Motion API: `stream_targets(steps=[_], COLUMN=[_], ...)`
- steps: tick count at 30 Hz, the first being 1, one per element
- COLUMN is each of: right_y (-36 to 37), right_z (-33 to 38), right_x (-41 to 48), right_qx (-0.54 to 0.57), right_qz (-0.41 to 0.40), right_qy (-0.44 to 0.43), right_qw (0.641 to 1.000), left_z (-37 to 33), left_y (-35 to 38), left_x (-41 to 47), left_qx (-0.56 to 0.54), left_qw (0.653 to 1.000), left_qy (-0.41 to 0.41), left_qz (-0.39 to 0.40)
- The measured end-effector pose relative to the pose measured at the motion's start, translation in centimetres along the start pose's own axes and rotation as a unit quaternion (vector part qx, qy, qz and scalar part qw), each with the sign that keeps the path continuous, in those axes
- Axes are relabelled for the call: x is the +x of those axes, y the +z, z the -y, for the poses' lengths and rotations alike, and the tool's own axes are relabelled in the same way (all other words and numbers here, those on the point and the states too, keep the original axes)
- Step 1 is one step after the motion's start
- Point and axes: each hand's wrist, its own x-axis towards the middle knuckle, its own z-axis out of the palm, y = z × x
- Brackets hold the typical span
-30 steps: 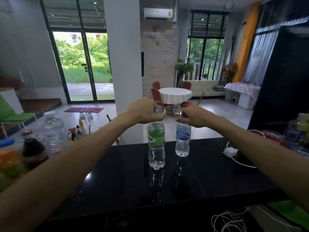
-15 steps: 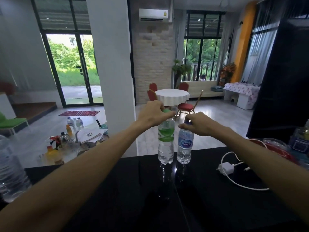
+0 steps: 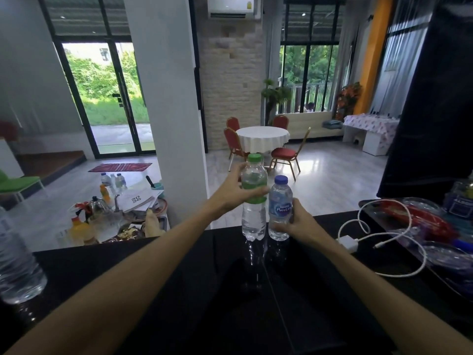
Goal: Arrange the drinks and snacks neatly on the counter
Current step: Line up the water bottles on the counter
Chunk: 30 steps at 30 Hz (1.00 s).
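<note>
At the far edge of the black bench (image 3: 158, 290), two clear bottles stand upright and touching. The left hand (image 3: 234, 193) is curled around the label of the taller green-capped bottle (image 3: 254, 201). The right hand (image 3: 298, 222) is wrapped around the lower half of the shorter blue-capped bottle (image 3: 279, 210), just right of the first. A white charger with its cable (image 3: 349, 243) lies on the bench to the right, near clear plastic packaging (image 3: 435, 231) with red contents. A large clear bottle (image 3: 18, 262) stands blurred at the left edge.
</note>
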Motion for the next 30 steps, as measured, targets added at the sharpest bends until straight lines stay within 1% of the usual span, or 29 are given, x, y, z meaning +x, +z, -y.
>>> stream_targets(steps=[2, 5, 8, 13, 20, 22, 26, 30], right_y=[0.6, 1.1, 1.2, 1.1, 0.8, 0.7, 1.1, 1.3], right_z=[-1.2, -2.3, -3.1, -4.1, -4.6, -4.7, -4.9, -5.0], right_x=[-0.6, -1.1, -1.3, -1.0, 0.6, 1.0, 1.2, 1.3], right_qx=[-0.06, -0.08, -0.066, -0.05, -0.044, -0.054, -0.073, -0.08], right_qz=[-0.014, -0.055, -0.071, -0.082, -0.082, -0.078, -0.07, -0.066], right_qy=[-0.005, -0.019, -0.031, -0.03, -0.025, -0.028, -0.02, -0.011], right_qw=[0.998, 0.995, 0.995, 0.995, 0.995, 0.995, 0.995, 0.995], left_z=[2.3, 5.6, 7.8, 10.5, 10.7, 10.6, 11.2, 11.8], left_y=[0.5, 1.5, 2.2, 3.4, 4.8, 5.3, 5.9, 5.9], left_x=[-0.7, -1.6, -2.5, -3.1, -2.1, -1.8, -1.3, -1.0], left_qx=[0.027, 0.046, 0.054, 0.009, 0.03, 0.066, 0.172, 0.207], left_qw=[0.998, 0.995, 0.995, 0.997, 0.997, 0.996, 0.983, 0.975], left_qy=[-0.044, -0.079, -0.078, -0.081, -0.064, -0.058, -0.059, -0.074], left_qz=[0.018, 0.035, 0.026, 0.004, -0.01, -0.017, -0.024, -0.032])
